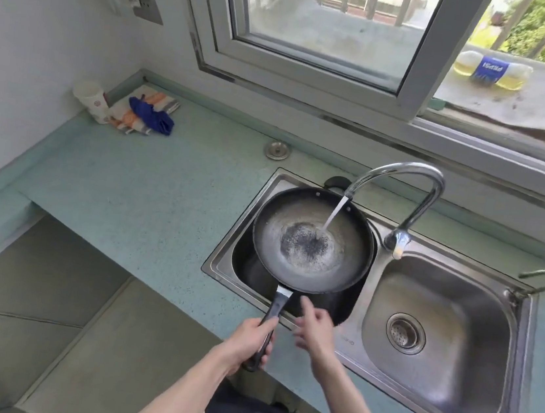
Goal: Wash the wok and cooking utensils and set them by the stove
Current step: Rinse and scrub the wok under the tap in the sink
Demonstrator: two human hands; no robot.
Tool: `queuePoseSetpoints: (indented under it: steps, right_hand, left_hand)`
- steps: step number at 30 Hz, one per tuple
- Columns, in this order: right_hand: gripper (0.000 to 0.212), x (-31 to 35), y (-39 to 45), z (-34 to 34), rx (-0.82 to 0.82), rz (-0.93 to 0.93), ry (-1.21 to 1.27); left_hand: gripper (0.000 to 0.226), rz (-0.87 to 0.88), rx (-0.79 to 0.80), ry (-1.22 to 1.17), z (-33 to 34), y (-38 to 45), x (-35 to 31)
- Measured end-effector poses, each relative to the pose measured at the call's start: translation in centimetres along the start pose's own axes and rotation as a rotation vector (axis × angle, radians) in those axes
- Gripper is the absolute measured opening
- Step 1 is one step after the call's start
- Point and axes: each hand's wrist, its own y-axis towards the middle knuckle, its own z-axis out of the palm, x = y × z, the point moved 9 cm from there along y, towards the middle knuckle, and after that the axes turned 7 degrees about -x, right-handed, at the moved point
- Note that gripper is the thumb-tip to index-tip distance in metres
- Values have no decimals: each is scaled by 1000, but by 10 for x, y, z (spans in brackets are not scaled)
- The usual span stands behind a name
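I have the wok [311, 242] held over the left basin of the double sink [444, 358], its bowl filling most of that basin and its black handle pointing back toward me at about 7 o'clock. My left hand [249, 339] is wrapped around the end of that handle, fingers curled tight on it. My right hand [316, 326] hangs just beside the handle, at 3 o'clock from it, with the fingers spread and loose, one finger pointing up toward the wok's near rim; it is blurred and I cannot tell whether it touches anything.

The faucet [413, 196] arches over from 2 o'clock of the wok, and a stream of water [333, 214] falls from its spout into the pan, landing just right of a dark speckled patch at the bottom. A thin sheet of water lies around that patch.

The right basin sits at 3 o'clock of the wok, with a round drain strainer [406, 332] in its floor. On the teal tabletop [135, 196], well away at 10 o'clock, lie a paper cup [90, 100] on its side, a striped cloth [145, 111] and a blue crumpled thing [151, 116] resting on that cloth. A bottle of yellowish liquid [492, 70] lies on the ledge outside the window at 1 o'clock.
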Motion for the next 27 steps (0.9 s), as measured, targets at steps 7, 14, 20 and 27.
queuePoseSetpoints:
  steps: [7,14,20,27]
  right_hand:
    - [46,-2,-19,75,222,139,75]
    - [34,2,-23,99,29,309,429]
    - [34,2,-27,111,-35,173,377]
    - [26,2,-40,107,-22,183,440]
  left_hand:
    - [46,10,16,18,-6,-5,-7]
    - [55,69,-84,86,-22,-4,-15]
    - [56,284,-172,252,-45,-2,-21]
    - [57,315,-82,172,-44,-12,-23]
